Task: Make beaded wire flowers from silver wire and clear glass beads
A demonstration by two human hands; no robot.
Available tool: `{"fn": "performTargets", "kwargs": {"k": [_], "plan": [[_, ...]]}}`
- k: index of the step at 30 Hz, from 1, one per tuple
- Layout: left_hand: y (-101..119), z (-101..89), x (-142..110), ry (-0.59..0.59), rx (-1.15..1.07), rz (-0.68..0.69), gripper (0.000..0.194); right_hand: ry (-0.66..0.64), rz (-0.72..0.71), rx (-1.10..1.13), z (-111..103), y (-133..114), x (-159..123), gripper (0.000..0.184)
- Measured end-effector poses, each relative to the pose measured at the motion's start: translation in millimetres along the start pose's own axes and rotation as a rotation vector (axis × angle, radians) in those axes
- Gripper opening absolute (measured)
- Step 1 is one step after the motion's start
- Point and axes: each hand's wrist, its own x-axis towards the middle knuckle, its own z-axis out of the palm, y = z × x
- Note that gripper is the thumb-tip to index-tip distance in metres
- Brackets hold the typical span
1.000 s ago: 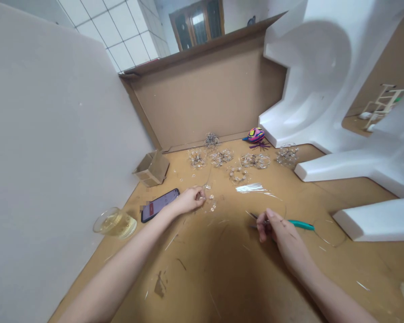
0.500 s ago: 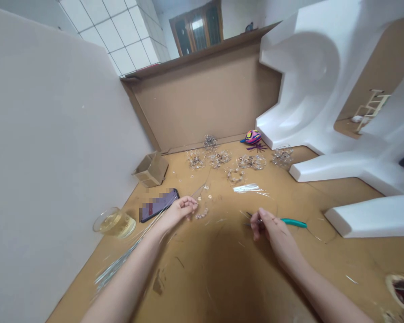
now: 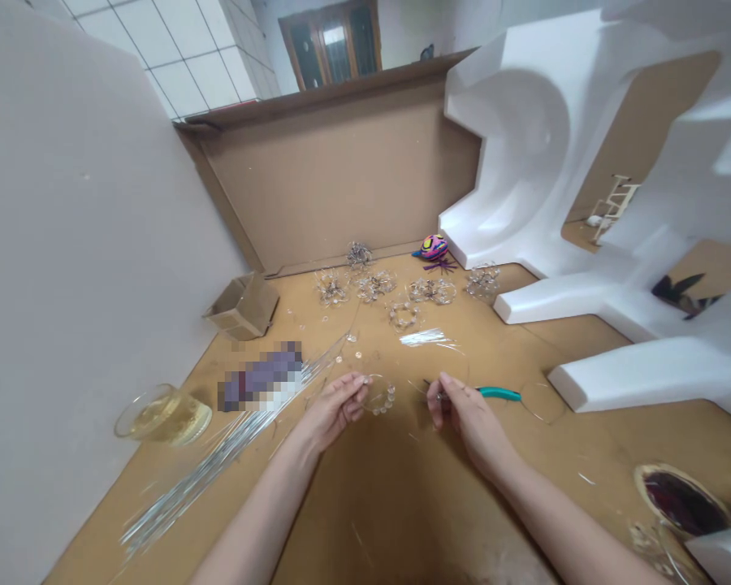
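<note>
Thumb and fingers of my left hand [image 3: 344,398] are pinched on the end of a wire loop [image 3: 378,406] strung with several clear beads [image 3: 391,396]. To the right, my right hand [image 3: 456,402] is closed round pliers with a teal handle [image 3: 499,394]. Their dark tips show partly at the left of the fingers, and the palm covers the middle. A few loose clear beads [image 3: 358,355] lie on the table just beyond my left hand. A small bundle of short silver wires [image 3: 425,337] sits beyond and between both hands.
Long silver wires [image 3: 213,463], a blurred-out phone [image 3: 259,378], a glass of yellowish liquid [image 3: 164,414] and a small cardboard box [image 3: 244,309] stand left. Beaded wire pieces [image 3: 432,290] and a colourful toy [image 3: 434,247] lie at the back. White foam [image 3: 615,374] borders the right.
My left hand has moved right with the beaded wire, whose loop now shows more openly. The right hand stays about where it was. The view has shifted right.
</note>
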Motion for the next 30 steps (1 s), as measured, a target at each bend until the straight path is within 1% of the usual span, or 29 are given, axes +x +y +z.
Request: {"fn": "performTargets", "kwargs": {"k": [3, 7, 12, 14, 16, 21, 25, 28, 30], "plan": [[-6.4, -2.7, 0.5, -0.013, -0.047, -0.033, 0.02, -0.029, 0.04, 0.113, 0.1, 2.6, 2.1, 0.036], [-7.5, -2.0, -1.1, -0.031, -0.07, -0.051, 0.019, -0.057, 0.102, 0.226, -0.8, 5.1, 4.3, 0.033], [-5.4, -0.3, -3.4, -0.056, -0.022, -0.088, 0.02, -0.076, 0.112, 0.243, -2.4, 7.6, 5.5, 0.031], [-3.0, -2.3, -4.9, -0.061, 0.016, -0.098, 0.021, -0.088, 0.117, 0.243, -2.6, 8.7, 5.2, 0.031], [1.0, -6.5, -6.8, -0.061, 0.054, -0.085, 0.021, -0.11, 0.152, 0.231, -2.0, 10.5, 4.4, 0.03], [13.5, -22.4, -10.5, -0.021, 0.046, 0.0, 0.019, -0.221, 0.333, 0.181, 2.7, 22.2, 2.3, 0.028], [20.6, -32.8, -14.4, -0.047, 0.049, -0.023, 0.017, -0.282, 0.423, 0.153, 8.9, 31.3, 2.1, 0.03], [22.9, -34.4, -17.2, -0.073, 0.072, -0.04, 0.019, -0.363, 0.463, 0.233, 13.2, 29.1, -4.0, 0.028], [22.4, -31.0, -17.7, -0.079, 0.081, -0.043, 0.02, -0.405, 0.477, 0.268, 13.4, 24.0, -12.9, 0.03]]}}
